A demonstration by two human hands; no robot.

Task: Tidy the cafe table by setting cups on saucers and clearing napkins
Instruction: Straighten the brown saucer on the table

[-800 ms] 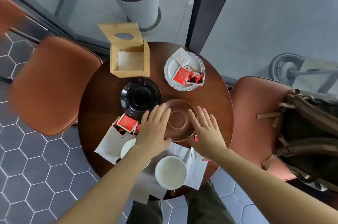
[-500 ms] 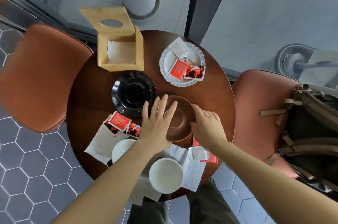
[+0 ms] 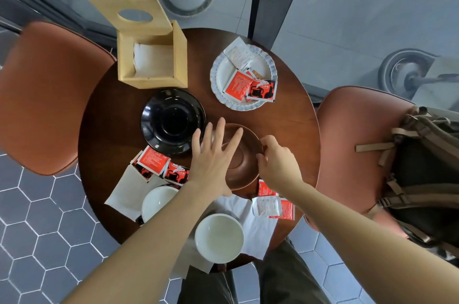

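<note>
A brown wooden saucer [image 3: 244, 154] lies at the middle of the round wooden table [image 3: 111, 109]. My right hand [image 3: 278, 164] pinches its right rim with curled fingers. My left hand [image 3: 213, 159] is spread flat over the saucer's left side, fingers apart. A black saucer [image 3: 172, 121] sits just left of it. Two white cups stand near the front edge: one [image 3: 219, 238] on white napkins [image 3: 255, 229], another [image 3: 159, 201] partly hidden under my left forearm. A further napkin [image 3: 124, 194] lies at the front left.
An open wooden napkin box [image 3: 151, 60] stands at the back left. A white scalloped plate [image 3: 218, 77] holds red sachets. More red sachets [image 3: 159, 165] and others [image 3: 273, 206] lie on the table. Orange chairs flank the table; a backpack [image 3: 422, 179] sits on the right one.
My right hand went from lying flat beside the brown saucer to curling its fingers onto the saucer's right rim. My left hand slid further over the saucer's left side. The camera view shifted.
</note>
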